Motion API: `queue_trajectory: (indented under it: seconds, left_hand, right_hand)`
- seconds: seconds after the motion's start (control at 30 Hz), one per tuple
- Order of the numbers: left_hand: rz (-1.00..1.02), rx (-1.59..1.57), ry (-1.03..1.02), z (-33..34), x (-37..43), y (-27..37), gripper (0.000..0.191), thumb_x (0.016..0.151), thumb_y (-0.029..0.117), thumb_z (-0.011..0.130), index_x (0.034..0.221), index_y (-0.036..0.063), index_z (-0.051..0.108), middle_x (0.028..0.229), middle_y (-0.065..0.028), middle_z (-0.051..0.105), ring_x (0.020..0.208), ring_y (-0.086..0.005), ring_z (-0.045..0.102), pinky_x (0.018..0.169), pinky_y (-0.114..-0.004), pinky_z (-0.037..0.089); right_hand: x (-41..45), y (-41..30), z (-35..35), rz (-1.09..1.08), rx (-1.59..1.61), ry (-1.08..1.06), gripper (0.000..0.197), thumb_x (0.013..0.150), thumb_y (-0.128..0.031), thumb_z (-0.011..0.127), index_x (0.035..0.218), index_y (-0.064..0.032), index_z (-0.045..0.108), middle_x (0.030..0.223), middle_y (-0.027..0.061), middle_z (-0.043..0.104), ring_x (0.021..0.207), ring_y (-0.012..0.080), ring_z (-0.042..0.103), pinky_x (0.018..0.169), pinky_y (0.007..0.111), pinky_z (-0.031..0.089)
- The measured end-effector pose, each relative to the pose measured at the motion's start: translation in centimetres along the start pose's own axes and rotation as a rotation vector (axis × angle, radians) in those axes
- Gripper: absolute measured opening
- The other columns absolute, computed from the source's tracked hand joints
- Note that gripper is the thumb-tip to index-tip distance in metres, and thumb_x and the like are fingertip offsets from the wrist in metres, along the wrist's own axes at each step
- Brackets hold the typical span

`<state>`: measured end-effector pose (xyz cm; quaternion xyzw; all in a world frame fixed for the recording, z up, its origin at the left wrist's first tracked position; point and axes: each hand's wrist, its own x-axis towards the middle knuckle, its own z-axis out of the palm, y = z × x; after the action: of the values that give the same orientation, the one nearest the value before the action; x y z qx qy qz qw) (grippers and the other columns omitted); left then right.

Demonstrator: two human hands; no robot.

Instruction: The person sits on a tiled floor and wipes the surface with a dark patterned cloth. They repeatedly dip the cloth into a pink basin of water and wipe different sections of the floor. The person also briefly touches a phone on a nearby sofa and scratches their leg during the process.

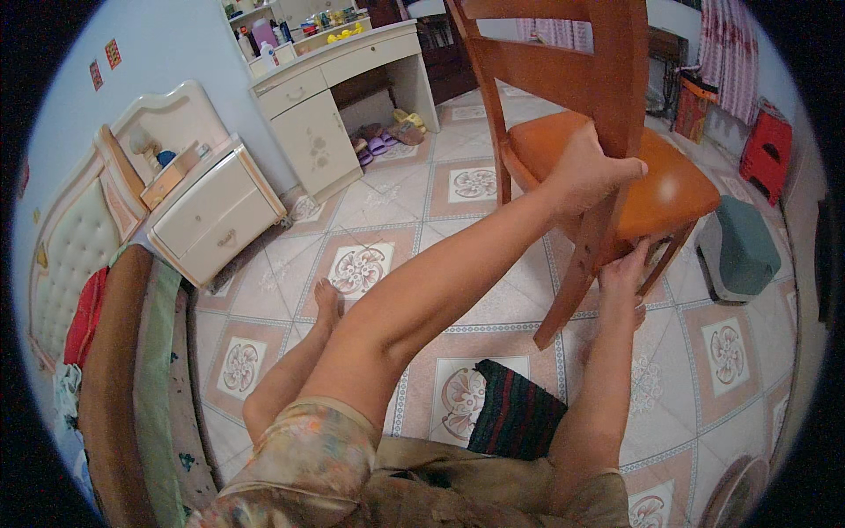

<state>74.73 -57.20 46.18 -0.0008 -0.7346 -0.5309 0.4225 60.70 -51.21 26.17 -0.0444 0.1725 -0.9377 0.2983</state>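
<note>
A brown wooden chair [554,79] with a glossy orange-brown seat [673,188] is in front of me, its back towards me. My left hand [597,168] is closed around an upright of the backrest at about seat height. Below the seat's near edge, my right hand [620,267] grips the chair's lower frame; the frame partly hides its fingers. Whether all the chair's legs touch the floor cannot be told. A dark knitted cloth with red stripes [518,412] lies between my arms, near my lap.
My bare foot [327,300] is on the tiled floor at left. A grey-green plastic stool or bin [743,251] stands right of the chair, a red folding stool [766,155] beyond. A white nightstand [218,218], bed edge [112,383] and dressing table [310,125] with slippers beneath stand left.
</note>
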Motion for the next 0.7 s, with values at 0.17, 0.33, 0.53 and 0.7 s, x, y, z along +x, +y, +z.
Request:
queue_trajectory:
  seconds: [0.17, 0.33, 0.53, 0.7]
  left_hand:
    - [-0.056, 0.072, -0.049, -1.3, -2.0, 1.9, 0.056, 0.073, 0.024, 0.081, 0.115, -0.0053, 0.058, 0.101, -0.0120, 0.067, 0.089, -0.0209, 0.064, 0.081, -0.035, 0.052]
    - [-0.094, 0.121, 0.047, -4.0, -4.3, 3.9, 0.057, 0.072, 0.029, 0.081, 0.112, -0.0061, 0.061, 0.098, -0.0128, 0.067, 0.090, -0.0206, 0.064, 0.081, -0.035, 0.052]
    - [-0.080, 0.270, 0.055, -9.5, -5.8, 5.4, 0.052, 0.071, 0.032, 0.081, 0.105, -0.0043, 0.066, 0.093, -0.0106, 0.070, 0.084, -0.0217, 0.066, 0.080, -0.035, 0.054]
    - [-0.238, 0.358, 0.104, -16.3, -8.1, 7.1, 0.046, 0.074, 0.028, 0.079, 0.103, -0.0048, 0.066, 0.092, -0.0100, 0.070, 0.081, -0.0164, 0.065, 0.076, -0.033, 0.054]
  right_hand:
    - [-4.1, 1.3, 4.0, -0.062, 0.033, 0.134, 0.078, 0.093, -0.066, 0.054, 0.149, -0.0139, 0.039, 0.155, 0.0074, 0.038, 0.141, 0.0274, 0.038, 0.114, 0.044, 0.038]
    - [-5.9, 3.8, 6.3, -0.086, -0.009, 0.197, 0.077, 0.095, -0.069, 0.046, 0.148, -0.0129, 0.041, 0.149, 0.0085, 0.045, 0.135, 0.0294, 0.045, 0.112, 0.045, 0.040]
    - [-5.8, 9.1, 7.7, 0.009, -0.048, -0.027, 0.079, 0.096, -0.070, 0.042, 0.148, -0.0102, 0.041, 0.146, 0.0080, 0.050, 0.130, 0.0296, 0.050, 0.110, 0.046, 0.043]
    - [-8.9, 15.8, 11.5, 0.088, -0.055, -0.105, 0.077, 0.099, -0.066, 0.039, 0.148, -0.0067, 0.040, 0.147, 0.0114, 0.048, 0.131, 0.0304, 0.050, 0.110, 0.047, 0.043]
